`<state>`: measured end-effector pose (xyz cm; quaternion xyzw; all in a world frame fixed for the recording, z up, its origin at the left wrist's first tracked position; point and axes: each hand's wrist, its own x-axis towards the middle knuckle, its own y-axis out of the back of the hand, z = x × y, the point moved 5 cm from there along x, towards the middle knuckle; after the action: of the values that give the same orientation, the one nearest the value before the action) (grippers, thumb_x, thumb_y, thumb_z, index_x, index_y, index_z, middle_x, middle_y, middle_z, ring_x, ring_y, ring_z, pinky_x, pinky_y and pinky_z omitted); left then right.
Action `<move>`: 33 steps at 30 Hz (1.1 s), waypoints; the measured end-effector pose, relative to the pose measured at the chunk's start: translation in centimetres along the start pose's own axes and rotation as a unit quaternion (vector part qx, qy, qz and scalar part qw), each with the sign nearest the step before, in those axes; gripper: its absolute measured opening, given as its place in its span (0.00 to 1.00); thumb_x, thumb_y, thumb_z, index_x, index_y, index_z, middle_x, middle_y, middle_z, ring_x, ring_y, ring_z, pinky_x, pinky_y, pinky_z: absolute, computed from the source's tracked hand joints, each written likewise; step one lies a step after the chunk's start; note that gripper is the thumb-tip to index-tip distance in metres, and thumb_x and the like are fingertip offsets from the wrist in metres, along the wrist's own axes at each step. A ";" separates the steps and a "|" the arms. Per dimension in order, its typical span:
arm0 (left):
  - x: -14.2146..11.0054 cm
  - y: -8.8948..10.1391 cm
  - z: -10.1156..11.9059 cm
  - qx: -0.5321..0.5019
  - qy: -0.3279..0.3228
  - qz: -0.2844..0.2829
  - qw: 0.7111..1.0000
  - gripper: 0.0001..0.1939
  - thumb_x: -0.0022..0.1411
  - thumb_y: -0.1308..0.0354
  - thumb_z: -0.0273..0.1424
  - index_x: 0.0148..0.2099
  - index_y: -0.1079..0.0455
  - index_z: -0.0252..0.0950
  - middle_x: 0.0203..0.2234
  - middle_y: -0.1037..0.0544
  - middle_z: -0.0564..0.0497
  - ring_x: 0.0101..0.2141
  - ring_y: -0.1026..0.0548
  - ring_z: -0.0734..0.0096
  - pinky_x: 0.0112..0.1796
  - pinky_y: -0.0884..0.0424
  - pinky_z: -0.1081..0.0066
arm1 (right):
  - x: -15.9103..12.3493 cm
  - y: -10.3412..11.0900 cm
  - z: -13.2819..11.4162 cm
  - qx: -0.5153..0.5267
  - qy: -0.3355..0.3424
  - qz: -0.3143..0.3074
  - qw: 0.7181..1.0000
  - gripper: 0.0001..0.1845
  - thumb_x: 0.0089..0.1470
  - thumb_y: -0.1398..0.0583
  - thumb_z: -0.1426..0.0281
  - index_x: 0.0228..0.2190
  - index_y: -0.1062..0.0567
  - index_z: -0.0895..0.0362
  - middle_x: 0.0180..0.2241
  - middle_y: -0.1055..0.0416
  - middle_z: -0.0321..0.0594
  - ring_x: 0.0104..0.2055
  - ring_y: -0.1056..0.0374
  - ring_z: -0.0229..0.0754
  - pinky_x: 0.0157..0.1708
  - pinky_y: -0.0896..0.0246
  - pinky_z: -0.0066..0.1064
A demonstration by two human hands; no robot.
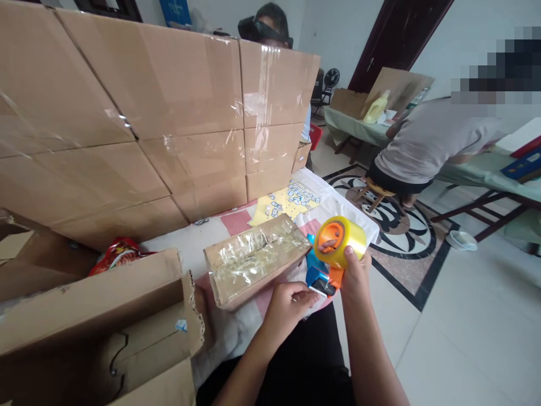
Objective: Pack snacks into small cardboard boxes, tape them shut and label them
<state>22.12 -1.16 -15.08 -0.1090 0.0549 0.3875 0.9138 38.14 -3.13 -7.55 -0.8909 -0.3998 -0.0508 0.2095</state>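
Readying tape (355,239), apparently, the right grip (357,272) clasps the dispenser (318,276), the left grip (289,307) pinching its front edge; drawing tape would call for steadiness.

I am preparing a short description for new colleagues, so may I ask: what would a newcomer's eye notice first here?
Most likely the bright yellow tape roll on the orange-and-blue dispenser in the right hand, with the left hand at its lower end. Next, the wall of cardboard boxes across the upper left, then the shiny-taped carton just left of the dispenser.
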 end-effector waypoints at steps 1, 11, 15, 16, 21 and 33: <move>-0.3 0.0 0.5 0.011 -0.026 0.007 1.000 0.17 0.57 0.32 0.42 0.27 0.24 0.33 0.20 0.26 0.52 0.23 0.32 0.75 0.24 0.38 0.74 | -0.2 -0.1 -0.5 0.003 0.010 0.001 1.000 0.19 0.53 0.31 0.56 0.40 0.17 0.58 0.30 0.19 0.44 0.31 0.21 0.47 0.35 0.22 0.38; -2.3 -0.4 3.2 0.134 -0.260 -0.040 0.956 0.18 0.67 0.37 0.43 0.29 0.21 0.36 0.22 0.26 0.53 0.24 0.32 0.76 0.28 0.42 0.73 | -2.1 0.0 -3.4 -0.001 -0.017 0.020 1.000 0.18 0.51 0.31 0.54 0.29 0.19 0.58 0.26 0.21 0.44 0.26 0.24 0.44 0.29 0.26 0.33; -2.6 -0.6 3.0 0.151 -0.274 -0.085 0.946 0.19 0.71 0.42 0.42 0.32 0.21 0.36 0.24 0.24 0.52 0.26 0.30 0.75 0.29 0.40 0.72 | -2.9 0.3 -3.1 0.008 -0.048 0.021 0.999 0.20 0.50 0.32 0.53 0.28 0.19 0.59 0.24 0.22 0.44 0.26 0.24 0.45 0.28 0.27 0.34; -2.7 -0.7 3.0 0.155 -0.277 -0.089 0.944 0.20 0.71 0.42 0.42 0.32 0.21 0.36 0.25 0.24 0.52 0.26 0.30 0.75 0.30 0.40 0.72 | -3.0 0.4 -3.1 0.013 -0.050 0.033 0.998 0.19 0.50 0.32 0.53 0.27 0.20 0.59 0.24 0.22 0.44 0.25 0.25 0.45 0.28 0.27 0.33; -3.2 -0.8 3.3 0.173 -0.261 -0.084 0.946 0.23 0.72 0.46 0.43 0.29 0.23 0.35 0.23 0.27 0.52 0.26 0.31 0.74 0.29 0.40 0.72 | -3.4 1.1 -2.8 0.039 -0.073 0.084 0.993 0.17 0.48 0.30 0.57 0.30 0.19 0.58 0.26 0.21 0.43 0.26 0.24 0.44 0.30 0.26 0.33; -3.3 -1.9 2.0 0.227 -0.289 0.022 0.930 0.08 0.56 0.30 0.30 0.27 0.24 0.38 0.22 0.21 0.54 0.23 0.24 0.74 0.27 0.34 0.76 | -4.3 1.8 -1.9 0.067 -0.103 0.112 0.986 0.20 0.47 0.28 0.54 0.29 0.20 0.60 0.25 0.21 0.44 0.26 0.25 0.45 0.27 0.28 0.33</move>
<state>21.28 -4.23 -12.19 0.2195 -0.1226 0.3994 0.8816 36.69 -7.95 -7.55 -0.9145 -0.3197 0.0915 0.2306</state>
